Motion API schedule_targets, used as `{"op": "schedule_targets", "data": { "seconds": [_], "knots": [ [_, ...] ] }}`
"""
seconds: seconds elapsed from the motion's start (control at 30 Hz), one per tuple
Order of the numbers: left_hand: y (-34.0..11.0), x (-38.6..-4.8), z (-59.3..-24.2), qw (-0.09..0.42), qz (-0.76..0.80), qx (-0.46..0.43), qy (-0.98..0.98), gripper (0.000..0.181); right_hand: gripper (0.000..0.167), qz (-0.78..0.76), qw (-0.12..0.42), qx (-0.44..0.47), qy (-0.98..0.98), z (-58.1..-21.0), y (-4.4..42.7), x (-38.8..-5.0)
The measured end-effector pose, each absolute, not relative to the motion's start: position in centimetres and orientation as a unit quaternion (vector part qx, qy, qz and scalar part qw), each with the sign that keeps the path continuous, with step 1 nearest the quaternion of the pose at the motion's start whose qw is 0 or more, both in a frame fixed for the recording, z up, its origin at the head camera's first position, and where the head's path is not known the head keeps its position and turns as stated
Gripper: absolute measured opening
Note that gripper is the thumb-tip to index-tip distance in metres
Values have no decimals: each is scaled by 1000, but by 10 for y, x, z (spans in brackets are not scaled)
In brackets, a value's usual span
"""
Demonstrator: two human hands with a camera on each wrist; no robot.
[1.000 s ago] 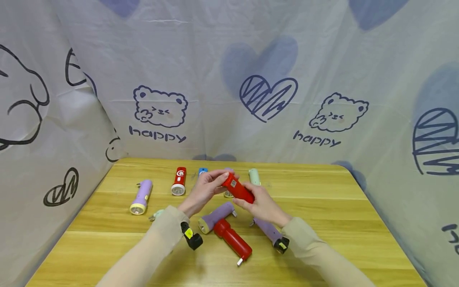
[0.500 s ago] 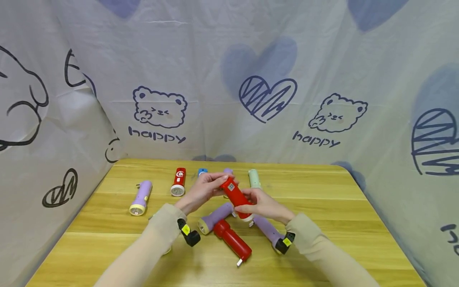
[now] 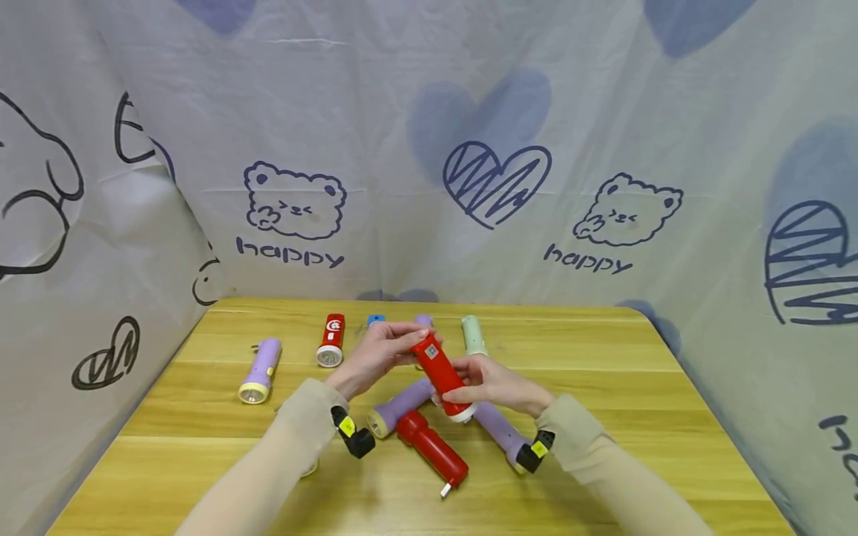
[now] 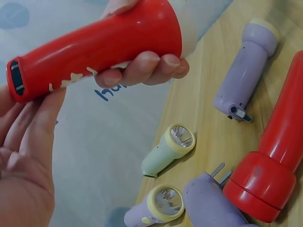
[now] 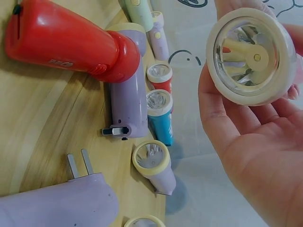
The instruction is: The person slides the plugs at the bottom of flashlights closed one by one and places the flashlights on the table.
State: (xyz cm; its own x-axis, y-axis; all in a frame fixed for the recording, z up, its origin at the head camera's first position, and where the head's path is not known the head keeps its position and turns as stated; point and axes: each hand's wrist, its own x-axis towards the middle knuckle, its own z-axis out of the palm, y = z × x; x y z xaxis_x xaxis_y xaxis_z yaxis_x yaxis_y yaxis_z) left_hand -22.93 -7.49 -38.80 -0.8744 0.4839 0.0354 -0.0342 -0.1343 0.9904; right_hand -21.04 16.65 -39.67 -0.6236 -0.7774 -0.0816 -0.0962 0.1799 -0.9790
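Your head camera looks forward and down from above and behind, far enough back to take in your left hand (image 3: 380,351), your right hand (image 3: 494,383), the wooden table (image 3: 603,372) and the patterned sheet (image 3: 389,97) beyond. The left wrist camera (image 3: 353,434), close to your left hand, sees the held red flashlight (image 4: 99,45) side-on across the top, the table slanting along the right. The right wrist camera (image 3: 535,452), just as near your right hand, meets that flashlight's lens (image 5: 255,56) almost head-on (the table stands sideways there, on the left). All three views share the held flashlight and the red torch (image 3: 433,451) lying on the table.
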Motion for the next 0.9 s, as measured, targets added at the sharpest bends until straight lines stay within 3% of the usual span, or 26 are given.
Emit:
{"op": "schedule_targets", "data": {
  "seconds": [0.47,0.9],
  "knots": [
    [-65,-222,-383,56,673,105,730,26,48,-553,280,-304,724,-401,172,-209],
    [-59,-214,-386,-72,532,186,823,26,46,-541,227,-239,773,-403,190,-215]
  ]
}}
